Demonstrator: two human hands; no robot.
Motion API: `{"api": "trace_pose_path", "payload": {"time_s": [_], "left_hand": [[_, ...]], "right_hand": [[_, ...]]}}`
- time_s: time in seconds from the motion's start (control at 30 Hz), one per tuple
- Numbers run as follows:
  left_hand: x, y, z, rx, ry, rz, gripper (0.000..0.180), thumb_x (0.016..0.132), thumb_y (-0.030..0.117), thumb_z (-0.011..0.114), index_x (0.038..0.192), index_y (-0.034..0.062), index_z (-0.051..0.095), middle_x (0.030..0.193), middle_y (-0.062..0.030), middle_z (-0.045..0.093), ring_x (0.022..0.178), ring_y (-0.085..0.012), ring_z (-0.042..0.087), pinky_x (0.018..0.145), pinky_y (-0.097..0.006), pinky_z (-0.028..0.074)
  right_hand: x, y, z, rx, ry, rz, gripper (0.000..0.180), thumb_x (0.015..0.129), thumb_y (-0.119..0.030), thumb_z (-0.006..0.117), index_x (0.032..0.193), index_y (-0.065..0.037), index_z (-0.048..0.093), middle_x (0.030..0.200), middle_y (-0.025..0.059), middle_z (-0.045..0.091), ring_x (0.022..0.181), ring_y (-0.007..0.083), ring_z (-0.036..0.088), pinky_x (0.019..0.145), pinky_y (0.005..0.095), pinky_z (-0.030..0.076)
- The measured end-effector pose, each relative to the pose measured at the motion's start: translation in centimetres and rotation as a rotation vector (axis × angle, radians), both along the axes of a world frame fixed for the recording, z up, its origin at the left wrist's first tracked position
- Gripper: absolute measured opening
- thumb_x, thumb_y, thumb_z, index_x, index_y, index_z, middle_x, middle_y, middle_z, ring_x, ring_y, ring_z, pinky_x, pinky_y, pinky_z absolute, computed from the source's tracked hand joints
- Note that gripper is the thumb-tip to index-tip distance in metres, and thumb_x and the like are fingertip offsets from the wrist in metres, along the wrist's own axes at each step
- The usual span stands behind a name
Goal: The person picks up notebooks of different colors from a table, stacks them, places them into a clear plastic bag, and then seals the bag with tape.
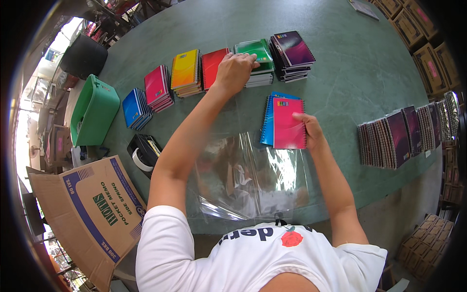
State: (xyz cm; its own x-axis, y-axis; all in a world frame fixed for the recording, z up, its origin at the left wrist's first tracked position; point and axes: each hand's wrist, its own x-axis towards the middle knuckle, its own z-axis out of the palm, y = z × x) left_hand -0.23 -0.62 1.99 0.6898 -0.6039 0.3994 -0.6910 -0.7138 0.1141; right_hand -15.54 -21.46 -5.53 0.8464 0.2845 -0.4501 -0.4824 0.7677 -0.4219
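My left hand (236,70) reaches across the table, its bent fingers gripping the top green spiral notebook (257,50) on a stack. Part of the red notebook stack (212,65) lies under that hand and wrist. In my right hand (310,129) are a pink spiral notebook (288,124) and a blue one (267,124), fanned slightly, with the pink on top and my thumb across its right edge. Other stacks complete the row: blue (135,108), pink (157,86), yellow (185,70) and dark purple (295,51). My left thumb is hidden.
Clear plastic sheets or bags (248,180) lie on the green table (340,78) before me. A black tape dispenser (145,152), green bin (96,112) and open carton (97,204) are at left. Packed purple notebooks (389,138) line the right; cartons (413,29) stand beyond.
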Motion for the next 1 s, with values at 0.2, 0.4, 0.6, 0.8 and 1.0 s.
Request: {"api": "trace_pose_path", "payload": {"time_s": [0.2,0.4,0.6,0.8,1.0], "left_hand": [[-9.9,-2.4,0.0,0.023,0.15,-0.367,0.024,0.084,0.022,0.058,0.097,0.0025,0.063,0.098,-0.0109,0.066,0.095,-0.0292,0.062,0.088,-0.04,0.045],[0.4,0.1,-4.4,-0.06,-0.238,-0.031,0.017,0.082,0.016,0.057,0.091,0.0034,0.064,0.094,-0.0116,0.067,0.095,-0.0282,0.063,0.092,-0.043,0.043],[-7.9,-2.2,-0.2,0.042,-0.049,-0.272,0.009,0.078,0.015,0.058,0.078,0.0085,0.063,0.072,-0.0063,0.063,0.076,-0.0247,0.062,0.074,-0.038,0.048],[-0.9,10.7,-1.3,0.071,-0.042,0.218,0.038,0.079,0.035,0.062,0.09,-0.0011,0.063,0.088,-0.0169,0.064,0.093,-0.0322,0.059,0.082,-0.041,0.048],[2.2,13.4,-1.0,0.22,0.245,0.506,0.036,0.083,0.027,0.056,0.102,-0.003,0.061,0.089,-0.021,0.064,0.089,-0.0357,0.062,0.08,-0.042,0.05]], "right_hand": [[2.0,-1.2,-1.9,0.029,-0.138,0.063,0.041,0.082,-0.023,0.065,0.113,0.001,0.053,0.101,0.013,0.063,0.087,0.0218,0.065,0.079,0.0373,0.054],[0.5,-0.4,-0.6,-0.217,-0.071,0.103,0.038,0.074,-0.007,0.063,0.109,0.002,0.053,0.096,0.0127,0.063,0.086,0.0206,0.064,0.079,0.0341,0.053],[1.0,-2.3,-0.2,0.05,-0.132,0.01,0.035,0.081,-0.016,0.061,0.11,0.003,0.054,0.099,0.013,0.063,0.087,0.0201,0.064,0.078,0.0345,0.054],[1.5,1.0,0.3,-0.123,-0.191,0.167,0.039,0.088,-0.022,0.058,0.116,0.004,0.05,0.102,0.0136,0.063,0.092,0.0211,0.063,0.081,0.0348,0.053],[1.1,7.3,-0.7,0.37,-0.161,0.02,0.035,0.094,-0.026,0.047,0.116,0.002,0.05,0.112,0.0143,0.06,0.099,0.0248,0.061,0.09,0.0388,0.048]]}}
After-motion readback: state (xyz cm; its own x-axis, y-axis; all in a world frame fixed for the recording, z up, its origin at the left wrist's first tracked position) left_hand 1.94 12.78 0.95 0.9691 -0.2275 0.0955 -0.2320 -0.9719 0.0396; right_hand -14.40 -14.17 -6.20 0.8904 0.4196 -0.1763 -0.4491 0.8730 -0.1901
